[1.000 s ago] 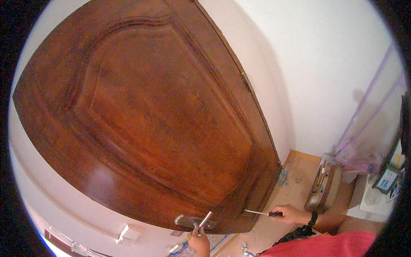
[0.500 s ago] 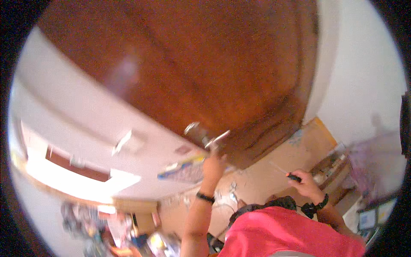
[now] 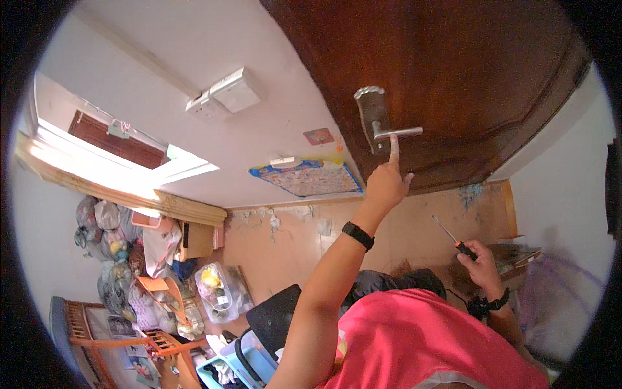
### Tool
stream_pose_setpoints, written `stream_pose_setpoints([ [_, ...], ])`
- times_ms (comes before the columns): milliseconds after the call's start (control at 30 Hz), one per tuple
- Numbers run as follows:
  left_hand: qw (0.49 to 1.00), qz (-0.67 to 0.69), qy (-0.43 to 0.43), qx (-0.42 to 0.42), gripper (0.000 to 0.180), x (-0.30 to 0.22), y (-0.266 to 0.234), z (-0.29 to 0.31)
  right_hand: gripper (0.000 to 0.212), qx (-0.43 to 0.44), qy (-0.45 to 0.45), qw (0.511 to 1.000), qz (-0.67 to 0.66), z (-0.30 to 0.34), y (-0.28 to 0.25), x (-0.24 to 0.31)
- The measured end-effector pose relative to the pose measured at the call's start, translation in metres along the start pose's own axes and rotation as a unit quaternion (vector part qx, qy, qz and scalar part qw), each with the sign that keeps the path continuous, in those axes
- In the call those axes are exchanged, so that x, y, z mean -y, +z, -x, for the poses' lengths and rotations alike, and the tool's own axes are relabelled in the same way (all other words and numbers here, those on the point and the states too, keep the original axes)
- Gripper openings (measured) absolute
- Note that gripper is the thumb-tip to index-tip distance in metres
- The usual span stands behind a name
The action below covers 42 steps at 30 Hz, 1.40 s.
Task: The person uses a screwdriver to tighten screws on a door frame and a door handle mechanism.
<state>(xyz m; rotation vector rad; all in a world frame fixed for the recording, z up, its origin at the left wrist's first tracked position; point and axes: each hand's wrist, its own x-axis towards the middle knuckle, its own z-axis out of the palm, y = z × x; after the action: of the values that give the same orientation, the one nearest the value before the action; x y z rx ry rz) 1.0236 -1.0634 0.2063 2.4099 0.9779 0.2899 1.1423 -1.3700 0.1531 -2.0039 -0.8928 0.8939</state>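
Observation:
A dark brown wooden door (image 3: pixel 447 71) fills the upper right, with a silver lever handle (image 3: pixel 405 132) on a scalloped backplate (image 3: pixel 370 110). My left hand (image 3: pixel 387 181) reaches up to it; the stretched index finger touches the lever near its pivot. Its thumb stands apart, the other fingers look curled, and nothing is held. Lower and to the right, my right hand (image 3: pixel 481 262) is closed round the black and orange grip of a screwdriver (image 3: pixel 462 249). The thin metal shaft points up and left, well below the lever, touching nothing.
On the white wall left of the door are a white switch box (image 3: pixel 236 91) and a blue-edged poster (image 3: pixel 304 178). Bags (image 3: pixel 116 246), a clear plastic bin (image 3: pixel 217 292) and a light blue basket (image 3: pixel 249 360) crowd the lower left. A low shelf (image 3: pixel 518 259) stands at right.
The view has swung, so the handle now appears higher and farther right. My left hand has stayed at the lever, its index finger now plainly extended. The right hand still holds the screwdriver.

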Motion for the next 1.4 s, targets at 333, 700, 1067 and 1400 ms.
stream_pose_setpoints([
  [333,0.997,0.073,-0.004,0.033,0.087,0.083,0.001,0.078,0.03,-0.027,0.004,0.998,-0.056,-0.025,0.029,0.048],
  [700,0.979,0.137,-0.153,-0.01,0.054,0.175,-0.045,0.194,0.02,-0.174,-0.267,0.948,-0.004,-0.071,0.055,0.123],
  [1067,0.955,0.202,-0.2,-0.081,0.043,0.209,-0.052,0.263,0.046,-0.196,-0.325,0.843,0.381,-0.139,0.06,0.162],
  [1400,0.921,0.283,-0.242,-0.112,0.029,0.23,-0.067,0.287,0.053,-0.207,-0.27,0.823,0.454,-0.167,0.048,0.148],
])
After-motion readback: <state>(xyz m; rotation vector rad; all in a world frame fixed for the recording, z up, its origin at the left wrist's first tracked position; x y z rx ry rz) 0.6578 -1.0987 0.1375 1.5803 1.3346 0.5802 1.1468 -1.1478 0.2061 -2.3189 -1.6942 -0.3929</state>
